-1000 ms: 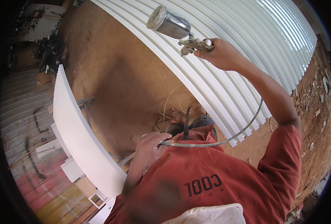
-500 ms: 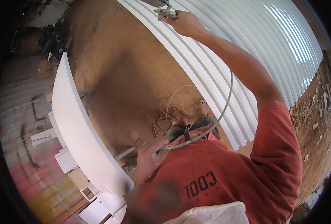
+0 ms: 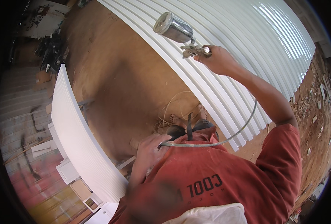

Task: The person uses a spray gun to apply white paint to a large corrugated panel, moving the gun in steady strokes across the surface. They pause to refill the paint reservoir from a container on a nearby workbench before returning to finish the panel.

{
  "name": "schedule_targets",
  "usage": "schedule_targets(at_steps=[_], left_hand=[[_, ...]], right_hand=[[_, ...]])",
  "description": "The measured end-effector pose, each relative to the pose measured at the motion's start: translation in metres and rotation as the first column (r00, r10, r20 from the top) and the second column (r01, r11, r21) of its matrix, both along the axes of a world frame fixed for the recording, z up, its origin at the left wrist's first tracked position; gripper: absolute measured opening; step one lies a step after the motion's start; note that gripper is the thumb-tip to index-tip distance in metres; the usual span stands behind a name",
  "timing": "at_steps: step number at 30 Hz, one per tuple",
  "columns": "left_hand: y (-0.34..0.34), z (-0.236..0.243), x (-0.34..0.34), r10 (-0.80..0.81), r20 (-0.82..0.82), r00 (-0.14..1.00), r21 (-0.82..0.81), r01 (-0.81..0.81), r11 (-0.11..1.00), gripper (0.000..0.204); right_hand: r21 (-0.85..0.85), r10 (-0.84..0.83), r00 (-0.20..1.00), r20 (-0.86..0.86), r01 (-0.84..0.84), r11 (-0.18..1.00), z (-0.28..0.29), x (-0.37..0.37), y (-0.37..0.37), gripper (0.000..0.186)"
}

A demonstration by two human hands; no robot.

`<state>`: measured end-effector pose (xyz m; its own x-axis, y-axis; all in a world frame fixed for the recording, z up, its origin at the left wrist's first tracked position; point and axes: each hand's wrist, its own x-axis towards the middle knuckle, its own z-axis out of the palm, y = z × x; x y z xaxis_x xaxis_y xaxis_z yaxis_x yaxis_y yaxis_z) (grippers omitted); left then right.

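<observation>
My right hand [image 3: 218, 61] is wrapped round the handle of a metal spray gun [image 3: 195, 51] with a silver paint cup [image 3: 176, 30] on it. The gun is held over the ribbed white panels [image 3: 165, 56] at the upper right, apart from their surface. From the gun's side a thin grey air hose [image 3: 244, 127] loops past my right forearm and across my front to my left hand [image 3: 149, 151]. That left hand is closed on the hose near my waist.
Another ribbed white panel [image 3: 79, 145] stands at the left. Dirt floor [image 3: 113, 89] lies between the panels, with coiled hose [image 3: 161, 121] by my bare feet. Small white boards [image 3: 67, 171] lie at the lower left. Wood scraps [image 3: 315, 112] litter the ground at the right.
My right hand has drawn the spray gun back toward me and to the right, bringing its whole cup into view. The hose hangs in a lower curve. My left hand has shifted slightly.
</observation>
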<state>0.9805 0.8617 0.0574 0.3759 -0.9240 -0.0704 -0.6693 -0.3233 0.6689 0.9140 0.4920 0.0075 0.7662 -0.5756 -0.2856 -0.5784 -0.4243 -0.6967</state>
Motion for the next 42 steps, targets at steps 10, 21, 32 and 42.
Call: schedule_targets(at_steps=[10,21,32,42], left_hand=[[-0.013,0.002,0.004,-0.042,0.026,0.999,0.001,0.042,0.999,0.026],[0.008,0.01,-0.001,0.168,0.033,0.985,0.115,-0.171,0.979,0.026],[-0.007,0.002,0.048,0.094,-0.041,0.995,-0.008,-0.094,0.996,0.024],[-0.012,-0.018,0.176,0.006,-0.053,0.999,-0.132,-0.013,0.991,0.024]], right_hand=[[0.017,0.028,1.0,0.013,-0.028,0.999,0.004,0.017,-0.02,0.053],[0.006,-0.092,0.984,0.155,0.092,0.996,-0.01,0.121,-0.042,0.06],[0.045,0.012,1.0,-0.007,-0.012,0.999,0.035,0.074,-0.027,0.055],[-0.102,-0.127,0.992,-0.029,0.123,0.987,0.023,0.224,-0.03,0.06]])
